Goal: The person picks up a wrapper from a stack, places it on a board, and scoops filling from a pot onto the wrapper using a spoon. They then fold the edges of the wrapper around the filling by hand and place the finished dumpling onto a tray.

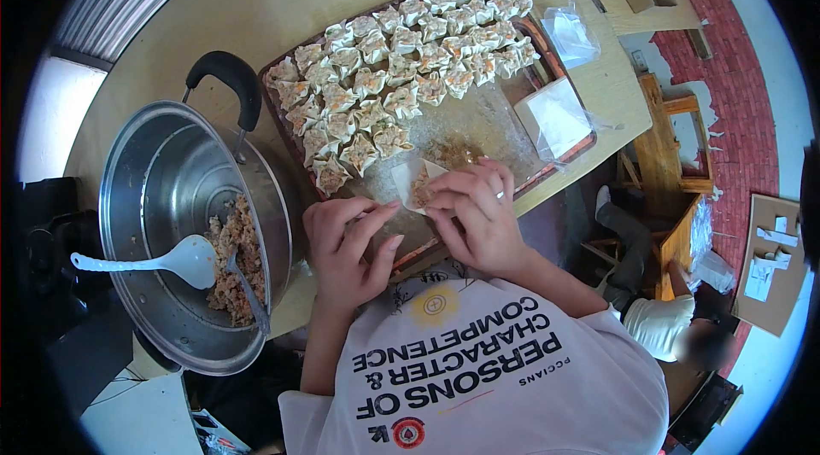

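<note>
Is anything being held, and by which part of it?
A thin, white, square wrapper with brownish filling: the right hand holds its right side; the left hand is at its lower-left edge, grip unclear.

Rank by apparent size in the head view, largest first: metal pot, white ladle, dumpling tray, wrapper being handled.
1. Dumpling tray
2. Metal pot
3. White ladle
4. Wrapper, partly covered by the right hand

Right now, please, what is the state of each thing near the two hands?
Pot: uncovered, partly filled
White ladle: resting in pot
Metal utensil: leaning in pot
Tray: partly covered
Dumplings: filled, open-topped
Wrapper: unclosed, filling on it
Left hand: loosely curled
Right hand: gripping wrapper
</note>
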Motion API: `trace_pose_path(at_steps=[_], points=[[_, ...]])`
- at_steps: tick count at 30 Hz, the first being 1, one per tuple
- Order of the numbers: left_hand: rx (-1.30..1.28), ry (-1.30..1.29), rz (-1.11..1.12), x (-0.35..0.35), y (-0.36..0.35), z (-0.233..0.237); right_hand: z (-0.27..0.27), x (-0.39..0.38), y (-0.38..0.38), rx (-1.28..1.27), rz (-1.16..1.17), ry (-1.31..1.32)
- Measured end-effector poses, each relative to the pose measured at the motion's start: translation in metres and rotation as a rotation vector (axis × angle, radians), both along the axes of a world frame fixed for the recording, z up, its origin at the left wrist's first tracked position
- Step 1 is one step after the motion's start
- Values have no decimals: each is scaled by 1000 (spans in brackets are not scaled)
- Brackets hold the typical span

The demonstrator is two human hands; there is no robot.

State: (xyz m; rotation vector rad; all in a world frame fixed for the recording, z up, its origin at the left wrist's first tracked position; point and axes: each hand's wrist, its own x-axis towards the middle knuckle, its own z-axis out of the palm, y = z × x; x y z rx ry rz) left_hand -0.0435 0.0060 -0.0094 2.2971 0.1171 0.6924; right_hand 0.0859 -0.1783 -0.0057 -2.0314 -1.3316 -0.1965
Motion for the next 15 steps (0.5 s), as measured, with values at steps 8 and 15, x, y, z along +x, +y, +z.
trace_pose_path(at_steps=[8, 15], points=[[180, 152, -77, 3, -6, 5, -1, 12, 4, -50, -96, 91], [266, 221, -73, 4, -7, 7, 4, 15, 3, -53, -75, 95]])
